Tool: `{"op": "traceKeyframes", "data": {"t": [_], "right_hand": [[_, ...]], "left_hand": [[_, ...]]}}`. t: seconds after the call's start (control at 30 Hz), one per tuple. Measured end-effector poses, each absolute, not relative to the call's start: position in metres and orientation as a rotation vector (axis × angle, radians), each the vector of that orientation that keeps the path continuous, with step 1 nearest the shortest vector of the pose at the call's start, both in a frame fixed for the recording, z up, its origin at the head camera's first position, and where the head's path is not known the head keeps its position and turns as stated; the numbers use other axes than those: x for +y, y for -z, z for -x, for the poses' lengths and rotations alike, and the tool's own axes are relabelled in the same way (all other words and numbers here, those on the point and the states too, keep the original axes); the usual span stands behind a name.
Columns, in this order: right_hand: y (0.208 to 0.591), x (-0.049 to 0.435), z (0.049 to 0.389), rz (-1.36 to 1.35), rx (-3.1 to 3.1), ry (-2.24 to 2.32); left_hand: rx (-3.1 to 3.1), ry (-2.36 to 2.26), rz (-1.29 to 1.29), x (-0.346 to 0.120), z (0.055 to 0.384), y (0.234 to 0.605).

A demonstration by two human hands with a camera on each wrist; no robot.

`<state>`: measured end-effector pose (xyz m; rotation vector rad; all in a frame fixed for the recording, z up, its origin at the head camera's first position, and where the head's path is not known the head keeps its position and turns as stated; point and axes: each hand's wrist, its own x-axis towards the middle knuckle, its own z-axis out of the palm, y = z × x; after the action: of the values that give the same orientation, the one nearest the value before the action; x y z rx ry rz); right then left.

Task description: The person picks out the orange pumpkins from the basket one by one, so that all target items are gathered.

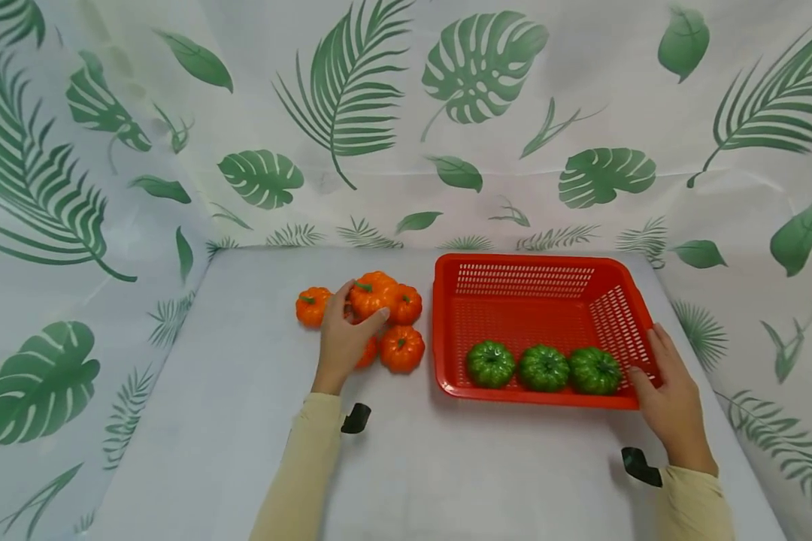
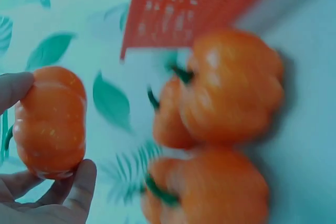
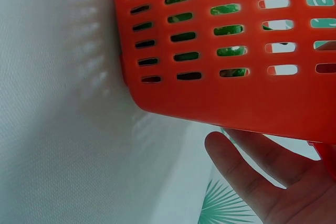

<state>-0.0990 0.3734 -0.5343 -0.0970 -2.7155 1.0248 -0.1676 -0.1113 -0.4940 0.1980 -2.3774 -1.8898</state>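
My left hand [image 1: 341, 342] holds an orange toy pumpkin [image 2: 51, 121] between thumb and fingers, raised above the other orange pumpkins [image 1: 402, 349]. In the left wrist view its green stem points left, and the pumpkins beside it look blurred. On the right, my right hand [image 1: 677, 413] grips the right side of a red plastic basket [image 1: 534, 261], thumb over the rim and fingers on the outside. Three green pumpkins [image 1: 543, 368] sit in a row inside the basket, along its near wall. Through the slots [image 3: 228, 30] in the right wrist view, parts of the green ones show.
Another orange pumpkin [image 1: 311, 308] stands at the left of the group, beside my left fingers. A white cloth [image 1: 243, 421] covers the table. Behind it hangs a white backdrop with green leaf prints [image 1: 260, 178]. Black straps' ends [image 1: 356, 418] stick out at both wrists.
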Motion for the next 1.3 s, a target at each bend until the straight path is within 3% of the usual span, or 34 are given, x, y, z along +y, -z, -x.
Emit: {"op": "traceKeyframes", "data": {"t": [0.3,0.53,1.03,1.3], "right_hand": [[0.532,0.372,0.099,0.149,-2.721,-1.042],[0.534,0.374,0.097,0.177,-2.733,-1.028],[0.538,0.374,0.093,0.112,-2.703,-1.012],[0.528,0.373,0.089,0.086,-2.692,-0.948]], "left_hand": [[-2.275,1.81,-0.493,-0.164,0.133,0.522],[-2.33,1.722,-0.677,-0.181,0.125,0.547],[-2.525,1.717,-0.669,-0.192,0.128,0.568],[-2.576,1.675,-0.621,-0.21,0.128,0.542]]}}
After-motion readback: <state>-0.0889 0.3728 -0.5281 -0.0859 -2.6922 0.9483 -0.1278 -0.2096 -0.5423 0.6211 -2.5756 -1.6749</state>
